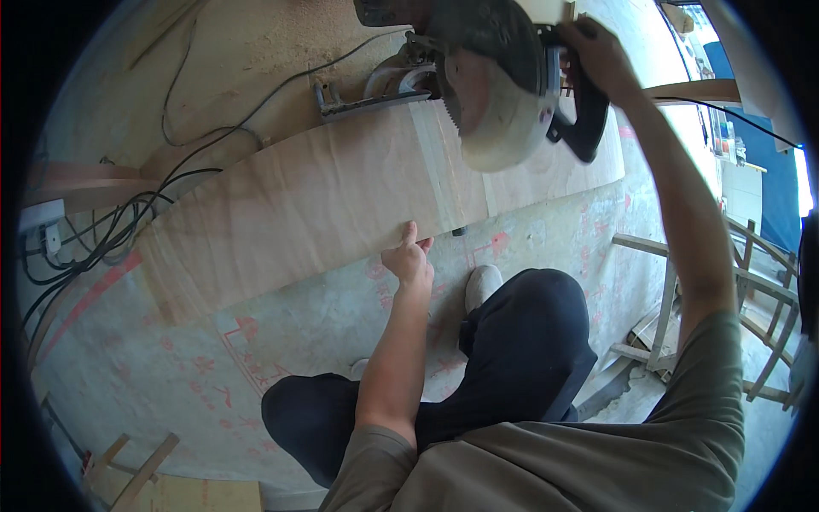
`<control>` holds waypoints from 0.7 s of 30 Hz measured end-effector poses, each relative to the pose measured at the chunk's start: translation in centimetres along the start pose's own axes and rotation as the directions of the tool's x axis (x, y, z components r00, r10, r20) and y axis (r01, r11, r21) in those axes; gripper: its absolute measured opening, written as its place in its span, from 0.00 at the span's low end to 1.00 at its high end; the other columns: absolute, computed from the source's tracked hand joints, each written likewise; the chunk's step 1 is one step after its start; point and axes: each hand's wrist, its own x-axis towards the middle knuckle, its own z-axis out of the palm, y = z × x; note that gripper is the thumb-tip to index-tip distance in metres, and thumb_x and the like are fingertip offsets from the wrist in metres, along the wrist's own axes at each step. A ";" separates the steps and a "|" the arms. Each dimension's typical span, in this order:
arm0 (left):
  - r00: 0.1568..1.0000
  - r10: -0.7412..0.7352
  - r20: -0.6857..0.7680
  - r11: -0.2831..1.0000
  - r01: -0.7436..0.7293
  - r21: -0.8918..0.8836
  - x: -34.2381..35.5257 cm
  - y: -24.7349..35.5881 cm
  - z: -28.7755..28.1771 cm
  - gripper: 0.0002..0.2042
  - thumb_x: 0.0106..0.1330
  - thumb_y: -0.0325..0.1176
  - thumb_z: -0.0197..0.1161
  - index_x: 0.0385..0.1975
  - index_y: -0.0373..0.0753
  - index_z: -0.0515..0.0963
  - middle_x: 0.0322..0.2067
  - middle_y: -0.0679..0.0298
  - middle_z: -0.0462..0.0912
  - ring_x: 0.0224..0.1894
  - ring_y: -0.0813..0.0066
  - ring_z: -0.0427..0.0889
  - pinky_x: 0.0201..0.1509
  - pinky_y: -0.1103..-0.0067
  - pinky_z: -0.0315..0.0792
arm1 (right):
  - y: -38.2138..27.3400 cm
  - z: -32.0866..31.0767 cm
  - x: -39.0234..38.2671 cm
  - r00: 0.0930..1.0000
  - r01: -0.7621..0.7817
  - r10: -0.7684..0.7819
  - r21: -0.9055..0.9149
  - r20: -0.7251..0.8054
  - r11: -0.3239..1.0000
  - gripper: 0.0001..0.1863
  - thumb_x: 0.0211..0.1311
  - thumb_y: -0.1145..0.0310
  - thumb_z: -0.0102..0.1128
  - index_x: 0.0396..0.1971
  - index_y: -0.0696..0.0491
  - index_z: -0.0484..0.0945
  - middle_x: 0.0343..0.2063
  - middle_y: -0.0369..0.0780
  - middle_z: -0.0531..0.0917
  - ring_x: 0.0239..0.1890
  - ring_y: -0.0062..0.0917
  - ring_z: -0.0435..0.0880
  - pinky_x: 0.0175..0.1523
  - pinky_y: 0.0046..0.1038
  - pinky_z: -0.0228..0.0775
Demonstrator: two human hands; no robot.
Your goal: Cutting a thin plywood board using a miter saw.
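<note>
A miter saw [499, 102] with a toothed blade and a pale, dusty guard stands at the top centre. My right hand [597, 55] is closed round its black handle, and the saw head is raised above the wood. Under the blade lies a long plywood board [290, 200], with lighter strips crossing it near the saw. At the board's near edge, my left hand [411, 258] grips it with the thumb on top; the other fingers are partly hidden. The saw's metal base [367, 109] shows behind the board, which covers part of it.
Black cables [128, 226] bunch at the left by a white power box [43, 216], and a cord runs to the saw. Sawdust [299, 43] lies on the floor behind. Wooden frames [670, 299] stand at the right. A cardboard piece [205, 495] lies lower left.
</note>
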 end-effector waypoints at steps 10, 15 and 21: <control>0.999 0.019 -0.029 1.000 -0.019 -0.015 -1.0 -0.2 1.1 0.15 0.64 0.26 0.67 0.44 0.25 0.72 0.41 0.53 0.79 0.29 0.66 0.80 0.34 0.74 0.82 | 3.9 4.1 -7.1 0.977 -0.059 0.097 0.194 -0.192 0.979 0.14 0.66 0.60 0.61 0.41 0.56 0.77 0.22 0.38 0.83 0.20 0.20 0.82 0.26 0.23 0.75; 0.999 0.017 -0.037 1.000 -0.018 -0.020 -0.9 -0.3 1.2 0.14 0.64 0.26 0.67 0.44 0.26 0.72 0.41 0.53 0.79 0.30 0.67 0.80 0.33 0.76 0.82 | 4.3 4.3 -7.7 0.980 -0.036 0.081 0.244 -0.180 0.969 0.14 0.66 0.61 0.61 0.41 0.57 0.76 0.20 0.38 0.81 0.19 0.19 0.80 0.26 0.23 0.73; 0.999 0.029 -0.021 1.000 -0.029 0.000 -1.1 -0.4 1.1 0.15 0.64 0.26 0.66 0.46 0.26 0.72 0.42 0.54 0.79 0.32 0.67 0.81 0.33 0.76 0.82 | 4.7 5.1 -8.5 0.973 -0.022 0.077 0.243 -0.219 0.970 0.14 0.67 0.61 0.60 0.42 0.56 0.75 0.21 0.39 0.82 0.19 0.19 0.80 0.26 0.23 0.73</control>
